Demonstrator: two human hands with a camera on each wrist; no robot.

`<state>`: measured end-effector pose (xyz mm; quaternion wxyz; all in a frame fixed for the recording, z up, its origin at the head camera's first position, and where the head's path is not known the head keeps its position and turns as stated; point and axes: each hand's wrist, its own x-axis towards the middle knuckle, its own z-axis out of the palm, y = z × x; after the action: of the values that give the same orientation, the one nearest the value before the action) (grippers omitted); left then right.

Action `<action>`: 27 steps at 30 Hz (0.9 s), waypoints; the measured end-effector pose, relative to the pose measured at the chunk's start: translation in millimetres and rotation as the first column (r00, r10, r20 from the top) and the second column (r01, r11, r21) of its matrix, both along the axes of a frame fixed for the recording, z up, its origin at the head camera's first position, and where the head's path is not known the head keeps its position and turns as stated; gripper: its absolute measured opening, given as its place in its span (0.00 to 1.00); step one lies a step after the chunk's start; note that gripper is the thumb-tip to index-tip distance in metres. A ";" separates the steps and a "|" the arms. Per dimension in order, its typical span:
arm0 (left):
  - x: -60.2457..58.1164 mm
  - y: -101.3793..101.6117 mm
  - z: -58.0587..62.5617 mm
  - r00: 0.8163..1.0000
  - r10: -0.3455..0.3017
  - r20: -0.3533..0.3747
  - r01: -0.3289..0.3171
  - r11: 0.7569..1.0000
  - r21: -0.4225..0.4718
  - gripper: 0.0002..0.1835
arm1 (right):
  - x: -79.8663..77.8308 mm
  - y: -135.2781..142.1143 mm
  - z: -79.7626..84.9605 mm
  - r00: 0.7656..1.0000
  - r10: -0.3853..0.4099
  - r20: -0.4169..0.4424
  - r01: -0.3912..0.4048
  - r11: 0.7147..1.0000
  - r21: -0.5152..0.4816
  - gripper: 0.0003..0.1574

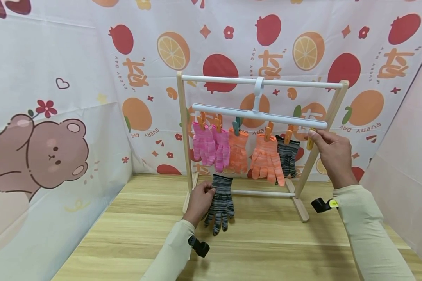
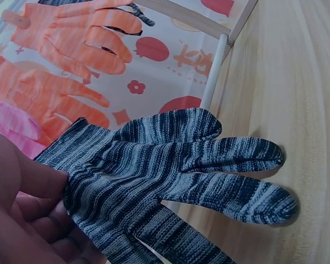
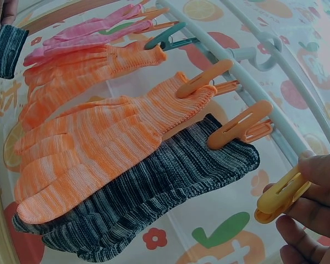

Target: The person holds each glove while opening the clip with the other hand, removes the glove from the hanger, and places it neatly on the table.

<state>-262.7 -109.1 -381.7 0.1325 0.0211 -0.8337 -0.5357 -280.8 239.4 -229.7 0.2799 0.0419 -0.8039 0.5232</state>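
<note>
My left hand [image 1: 200, 199] pinches a black-and-grey knit glove [image 1: 219, 203] near its cuff, in front of the rack; its fingers hang down in the head view. At the hanger's right end, my right hand [image 1: 334, 154] pinches a yellow clothespin [image 3: 280, 195] between thumb and fingers. The white hanger [image 1: 292, 120] carries a row of clipped gloves: two pink gloves [image 1: 204, 144], two orange gloves [image 1: 267, 156] and another black-and-grey glove [image 3: 181, 159]. Orange clothespins [image 3: 239, 124] and a teal clothespin [image 1: 236, 125] hold them by their cuffs.
A wooden rack [image 1: 184, 128] with a white top rail [image 1: 221, 80] bears the hanger. Its feet [image 1: 300, 208] stand on the wood-grain table [image 1: 144, 234]. Printed cloth [image 1: 144, 78] hangs behind and at the sides. A black wrist camera [image 1: 198, 246] is strapped on each sleeve.
</note>
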 end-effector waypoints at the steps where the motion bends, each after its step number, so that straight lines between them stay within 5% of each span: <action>1: 0.0 -0.4 -0.3 1.000 0.002 0.001 -0.002 1.000 -0.006 0.04 | -0.1 0.0 0.1 1.000 -0.001 0.000 0.001 1.000 -0.001 0.36; 27: -1.3 -3.3 -9.0 0.998 0.019 0.060 -0.018 1.000 -0.015 0.05 | 0.4 -0.1 -0.6 1.000 0.020 0.010 -0.020 1.000 -0.013 0.38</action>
<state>-264.1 -112.4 -390.7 0.1125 0.0440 -0.8410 -0.5274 -280.4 239.2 -230.3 0.2708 0.0454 -0.8014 0.5314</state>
